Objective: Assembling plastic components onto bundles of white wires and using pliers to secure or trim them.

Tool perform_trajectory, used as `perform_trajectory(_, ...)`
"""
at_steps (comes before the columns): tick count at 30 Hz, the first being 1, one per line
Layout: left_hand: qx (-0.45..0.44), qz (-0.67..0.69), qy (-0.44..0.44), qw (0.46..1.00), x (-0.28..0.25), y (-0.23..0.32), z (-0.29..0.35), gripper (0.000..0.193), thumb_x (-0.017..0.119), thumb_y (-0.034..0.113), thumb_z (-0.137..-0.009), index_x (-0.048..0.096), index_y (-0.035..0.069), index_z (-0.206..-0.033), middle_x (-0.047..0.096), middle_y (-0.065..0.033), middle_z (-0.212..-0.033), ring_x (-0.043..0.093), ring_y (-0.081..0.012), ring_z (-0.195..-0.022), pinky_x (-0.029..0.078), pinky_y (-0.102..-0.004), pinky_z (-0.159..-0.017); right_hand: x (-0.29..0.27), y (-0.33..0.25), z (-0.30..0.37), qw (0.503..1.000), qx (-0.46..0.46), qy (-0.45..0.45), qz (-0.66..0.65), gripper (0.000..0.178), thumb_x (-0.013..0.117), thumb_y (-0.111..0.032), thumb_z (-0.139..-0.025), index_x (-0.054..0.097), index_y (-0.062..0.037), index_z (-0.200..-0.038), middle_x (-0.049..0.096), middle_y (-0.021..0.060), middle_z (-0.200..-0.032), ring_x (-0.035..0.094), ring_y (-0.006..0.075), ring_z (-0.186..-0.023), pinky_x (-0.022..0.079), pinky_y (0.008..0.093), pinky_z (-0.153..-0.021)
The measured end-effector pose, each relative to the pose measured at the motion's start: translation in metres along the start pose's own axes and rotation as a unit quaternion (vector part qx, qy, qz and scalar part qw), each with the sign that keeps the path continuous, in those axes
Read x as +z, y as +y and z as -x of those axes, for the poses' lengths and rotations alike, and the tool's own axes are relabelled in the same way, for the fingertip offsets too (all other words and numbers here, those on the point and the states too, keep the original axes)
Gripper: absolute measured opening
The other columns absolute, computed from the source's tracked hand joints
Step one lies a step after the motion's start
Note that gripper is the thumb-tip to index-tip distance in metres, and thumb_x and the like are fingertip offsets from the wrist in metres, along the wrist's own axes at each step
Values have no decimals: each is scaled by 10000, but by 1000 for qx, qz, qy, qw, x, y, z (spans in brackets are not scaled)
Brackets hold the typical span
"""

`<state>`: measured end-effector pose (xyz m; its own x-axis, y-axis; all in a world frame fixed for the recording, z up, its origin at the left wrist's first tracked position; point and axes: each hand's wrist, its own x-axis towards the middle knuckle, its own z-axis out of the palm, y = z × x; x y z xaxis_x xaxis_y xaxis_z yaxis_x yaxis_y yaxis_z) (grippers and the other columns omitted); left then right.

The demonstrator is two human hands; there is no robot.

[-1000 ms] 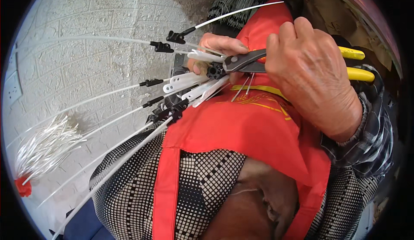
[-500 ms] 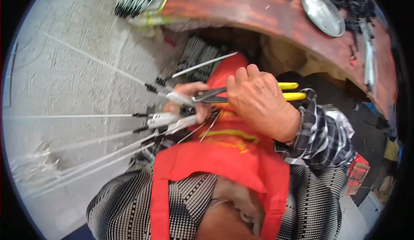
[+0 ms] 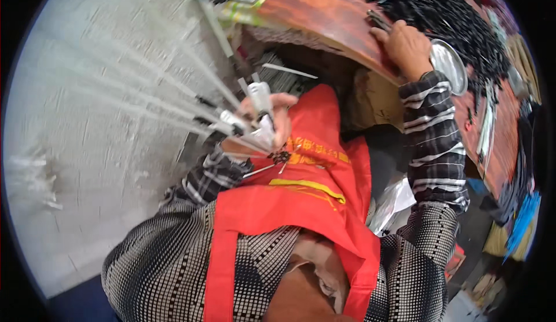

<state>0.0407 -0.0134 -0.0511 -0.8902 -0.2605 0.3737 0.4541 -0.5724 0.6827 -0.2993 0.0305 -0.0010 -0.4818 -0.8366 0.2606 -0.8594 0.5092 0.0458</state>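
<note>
Head view: the left hand (image 3: 280, 126) has its fingers wrapped around white plastic fittings (image 3: 259, 97) at the red apron's (image 3: 315, 113) left edge, thin white rods (image 3: 211, 79) fanning out, blurred. They look light, springy, probably slick; I'd grip the fittings, not the whippy rods. The right hand's (image 3: 407, 48) fingers curl over a dark metal tool (image 3: 377, 19) by the tabletop's (image 3: 315, 0) near edge; how tightly, I can't tell. Beside it sits a silver dish (image 3: 449, 64); beyond, heaped black pieces (image 3: 431, 9).

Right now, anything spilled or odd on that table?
Maybe the small black parts: a loose heap with strays around it, uncontained on the reddish table. Could be spilled or deliberate; can't tell.
</note>
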Motion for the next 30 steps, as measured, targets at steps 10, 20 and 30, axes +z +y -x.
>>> perform_trajectory(10,-42,64,78,994,19,11,-15,900,611,532,-874,245,-41,-1463,630,-130,-661,577,-189,-495,463,-280,-447,-62,-80,75,854,-227,64,-464,445,689,-342,-828,617,-28,-1135,631,160,-1050,594,338,-967,474,388,-802)
perform_trajectory(20,-34,-36,267,962,27,25,-26,489,504,415,-966,509,14,-1247,641,-135,-723,622,-211,-561,500,-294,-463,-57,-73,155,783,-117,83,-605,320,727,-193,-787,642,7,-1022,637,121,-943,586,224,-857,458,316,-771)
perform_trajectory(30,-23,-264,295,918,24,41,-35,312,566,289,-973,639,-5,-1043,690,-79,-799,637,-120,-577,529,-238,-510,-215,-88,125,887,-334,318,-28,361,699,-66,-643,647,-6,-995,620,97,-1070,570,269,-1044,413,379,-921)
